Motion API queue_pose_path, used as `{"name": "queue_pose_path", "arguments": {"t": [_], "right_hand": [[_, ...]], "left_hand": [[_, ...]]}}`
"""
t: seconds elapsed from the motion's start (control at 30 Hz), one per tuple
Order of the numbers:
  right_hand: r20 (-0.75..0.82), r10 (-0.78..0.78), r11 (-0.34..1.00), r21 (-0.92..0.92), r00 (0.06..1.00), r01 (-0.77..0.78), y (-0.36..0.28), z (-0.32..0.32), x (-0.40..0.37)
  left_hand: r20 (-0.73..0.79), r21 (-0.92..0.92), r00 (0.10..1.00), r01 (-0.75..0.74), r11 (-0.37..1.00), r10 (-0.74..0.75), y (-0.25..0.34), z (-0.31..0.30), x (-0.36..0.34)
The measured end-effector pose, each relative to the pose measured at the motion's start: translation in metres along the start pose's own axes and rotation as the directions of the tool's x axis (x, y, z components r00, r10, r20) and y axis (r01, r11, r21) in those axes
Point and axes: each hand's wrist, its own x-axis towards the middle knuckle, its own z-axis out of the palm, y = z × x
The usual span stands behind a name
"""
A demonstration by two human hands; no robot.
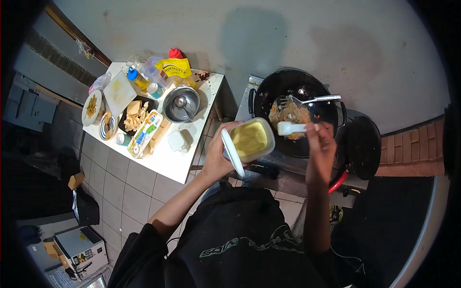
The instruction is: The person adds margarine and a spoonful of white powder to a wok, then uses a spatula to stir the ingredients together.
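My left hand (217,152) is wrapped round a clear plastic tub (250,139) of yellow powder, and its white lid (233,152) is also in that hand, tilted against the near side. In my right hand (321,146) a small white plastic scoop (290,127) is gripped by the handle, over the near part of the black wok (269,81). What the scoop holds, if anything, I cannot make out. Chopped food with orange bits (297,114) lies in the wok. A metal spatula (314,100) rests in it, its handle across the right rim.
On the left, a white table (165,163) bears a steel bowl (181,104) with a ladle, a yellow oil pouch (175,67), an egg carton (145,133), a small white-lidded jar (177,140) and cut tofu-like pieces (136,115). A dark round lid (363,148) stands right of the wok.
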Motion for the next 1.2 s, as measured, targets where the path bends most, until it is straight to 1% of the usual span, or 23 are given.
{"name": "queue_pose_path", "arguments": {"t": [0.07, 0.13, 0.17, 0.2, 0.27, 0.3, 0.33, 0.4, 0.43, 0.47, 0.53, 0.57, 0.6, 0.63, 0.67, 0.73, 0.8, 0.93, 0.97, 1.03, 1.07, 1.13, 1.2], "right_hand": [[-0.043, 0.001, 1.0, 0.002, 0.999, -0.001, 0.015, -0.009, 0.017], [-0.157, -0.16, 0.978, -0.157, 0.975, 0.135, 0.033, -0.008, 0.033], [-0.114, -0.243, 0.954, -0.209, 0.963, 0.216, 0.046, -0.002, 0.039], [-0.001, -0.443, 0.762, -0.528, 0.897, 0.375, 0.052, 0.003, 0.042], [0.232, -0.507, 0.522, -0.684, 0.83, 0.51, 0.081, 0.014, 0.045], [0.25, -0.549, 0.457, -0.71, 0.798, 0.536, 0.081, 0.017, 0.042], [0.252, -0.552, 0.457, -0.705, 0.795, 0.542, 0.076, 0.016, 0.04], [0.08, -0.506, 0.586, -0.699, 0.859, 0.41, 0.055, 0.005, 0.028], [0.004, -0.483, 0.687, -0.619, 0.876, 0.381, 0.036, 0.004, 0.02], [0.004, -0.482, 0.686, -0.621, 0.876, 0.38, 0.019, 0.004, 0.012], [-0.053, -0.422, 0.814, -0.461, 0.905, 0.352, -0.011, 0.008, -0.004], [-0.001, -0.427, 0.832, -0.391, 0.904, 0.393, -0.023, 0.014, -0.012], [0.049, -0.437, 0.846, -0.318, 0.898, 0.429, -0.031, 0.019, -0.018], [0.171, -0.504, 0.749, -0.401, 0.847, 0.527, -0.031, 0.023, -0.022], [0.167, -0.505, 0.749, -0.402, 0.847, 0.527, -0.031, 0.03, -0.025], [0.313, -0.472, 0.75, -0.348, 0.824, 0.562, -0.026, 0.042, -0.031], [0.325, -0.482, 0.73, -0.364, 0.813, 0.578, -0.021, 0.048, -0.031], [0.377, -0.492, 0.669, -0.412, 0.785, 0.618, -0.019, 0.052, -0.033], [0.375, -0.493, 0.669, -0.413, 0.785, 0.618, -0.019, 0.052, -0.032], [0.323, -0.403, 0.774, -0.38, 0.856, 0.507, -0.018, 0.051, -0.031], [0.322, -0.402, 0.774, -0.38, 0.857, 0.506, -0.017, 0.051, -0.03], [0.193, -0.341, 0.889, -0.251, 0.92, 0.382, -0.015, 0.049, -0.028], [0.174, -0.339, 0.882, -0.283, 0.925, 0.377, -0.013, 0.043, -0.024]], "left_hand": [[0.023, 0.038, 0.997, 0.071, 0.997, -0.072, -0.01, -0.003, -0.009], [0.001, 0.058, 0.996, 0.087, 0.995, -0.087, -0.011, -0.006, -0.012], [-0.011, 0.077, 0.995, 0.098, 0.992, -0.098, -0.01, -0.006, -0.013], [-0.014, 0.077, 0.995, 0.103, 0.992, -0.102, -0.01, -0.006, -0.014], [-0.014, 0.067, 0.991, 0.13, 0.989, -0.13, -0.01, -0.007, -0.014], [-0.013, 0.069, 0.992, 0.129, 0.989, -0.129, -0.009, -0.007, -0.013], [-0.018, 0.072, 0.993, 0.12, 0.99, -0.119, -0.006, -0.008, -0.011], [-0.034, 0.076, 0.991, 0.132, 0.988, -0.129, -0.006, -0.01, -0.016], [-0.034, 0.076, 0.989, 0.144, 0.987, -0.142, -0.007, -0.009, -0.016], [-0.034, 0.077, 0.988, 0.15, 0.986, -0.148, -0.009, -0.009, -0.013], [-0.031, 0.07, 0.991, 0.135, 0.988, -0.133, -0.01, -0.008, -0.011], [-0.028, 0.063, 0.993, 0.118, 0.991, -0.116, -0.01, -0.006, -0.01], [-0.025, 0.056, 0.995, 0.098, 0.994, -0.097, -0.01, -0.005, -0.008], [-0.022, 0.056, 0.995, 0.094, 0.994, -0.093, -0.007, -0.004, -0.006], [-0.037, 0.045, 0.998, 0.048, 0.998, -0.046, -0.002, -0.003, -0.003], [-0.051, 0.033, 0.999, -0.002, 0.999, 0.004, 0.004, -0.003, 0.001], [-0.027, 0.066, 0.996, -0.086, 0.994, 0.088, 0.008, -0.003, 0.004], [-0.009, 0.066, 0.993, -0.121, 0.99, 0.121, 0.013, -0.003, 0.008], [-0.009, 0.057, 0.993, -0.116, 0.992, 0.117, 0.013, -0.003, 0.008], [-0.008, 0.047, 0.994, -0.112, 0.993, 0.112, 0.013, -0.003, 0.008], [-0.007, 0.037, 0.994, -0.111, 0.993, 0.111, 0.012, -0.003, 0.009], [-0.005, 0.026, 0.994, -0.11, 0.994, 0.11, 0.011, -0.003, 0.008], [-0.02, 0.016, 0.996, -0.083, 0.996, 0.083, 0.011, -0.002, 0.007]]}}
